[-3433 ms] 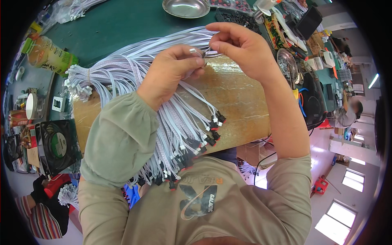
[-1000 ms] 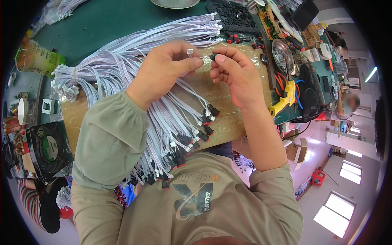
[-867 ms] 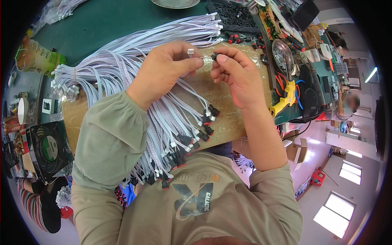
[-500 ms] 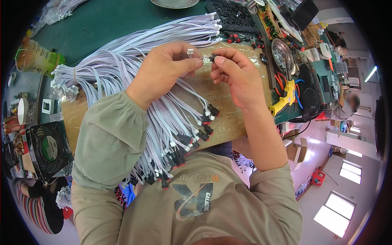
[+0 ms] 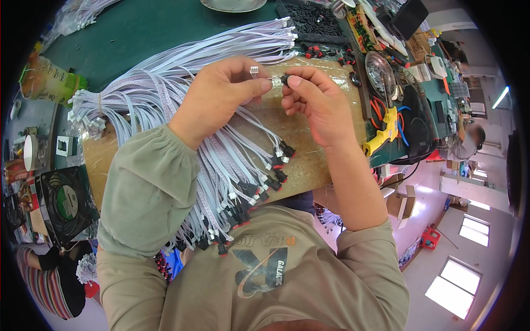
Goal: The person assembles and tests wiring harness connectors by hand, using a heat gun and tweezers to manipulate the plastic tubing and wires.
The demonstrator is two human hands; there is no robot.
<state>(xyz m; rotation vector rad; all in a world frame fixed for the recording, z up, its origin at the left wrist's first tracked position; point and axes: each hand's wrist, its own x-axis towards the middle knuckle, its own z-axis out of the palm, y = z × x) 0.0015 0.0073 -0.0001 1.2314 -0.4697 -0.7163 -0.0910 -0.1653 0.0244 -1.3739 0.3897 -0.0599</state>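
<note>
In a closed pinch, my left hand (image 5: pixel 221 91) grips a flat cable's end, where a small white plug (image 5: pixel 254 70) stands up above the fingers. Facing it, my right hand (image 5: pixel 320 105) pinches a small black connector (image 5: pixel 284 80) between thumb and forefinger, its other fingers curled. A narrow gap separates the two sets of fingertips; whether a wire bridges it is too small to tell. Below my left arm spreads a bundle of white flat cables (image 5: pixel 204 160), with black-and-red connectors (image 5: pixel 237 212) at the near ends. More white cables (image 5: pixel 221 44) lie across the far side.
A board (image 5: pixel 309 149) lies on the green table (image 5: pixel 149 27). At the back right stands a black tray (image 5: pixel 320 30) of small black parts. Rightward are a metal bowl (image 5: pixel 380 71) and a yellow glue gun (image 5: pixel 385 132). A black fan (image 5: pixel 63 201) sits left. Other people are nearby.
Both hands have shifted very slightly left with the cable and the black connector. Their grips look the same.
</note>
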